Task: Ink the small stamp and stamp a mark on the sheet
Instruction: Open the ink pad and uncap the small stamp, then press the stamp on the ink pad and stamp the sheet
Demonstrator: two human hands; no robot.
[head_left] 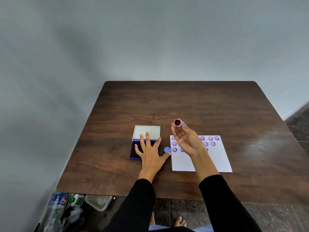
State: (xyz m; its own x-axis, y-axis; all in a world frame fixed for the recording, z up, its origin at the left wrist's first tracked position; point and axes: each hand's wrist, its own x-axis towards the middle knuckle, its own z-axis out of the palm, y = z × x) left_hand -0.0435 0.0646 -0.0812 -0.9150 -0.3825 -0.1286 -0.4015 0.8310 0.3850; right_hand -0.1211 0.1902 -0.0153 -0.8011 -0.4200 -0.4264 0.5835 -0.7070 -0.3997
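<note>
Head view looks down on your dark wooden bench (192, 104); your right hand (187, 141) is raised palm-up above the sheet (215, 158), its fingers (174, 131) pinching the small stamp (177, 122) — the dark inked face turned toward you; your forearm hides part of the rows of purple smiley marks (213, 144); your left hand (150, 151) lies flat with fingers spread, holding nothing, covering much of the open ink pad (133, 148), its white lid (147, 131) standing behind; a small blue cap (167, 149) sits between pad and sheet, just beside your thumb; plastic bottles (58, 208) and a container (98, 201) crowd the floor at the bench's near-left corner.
</note>
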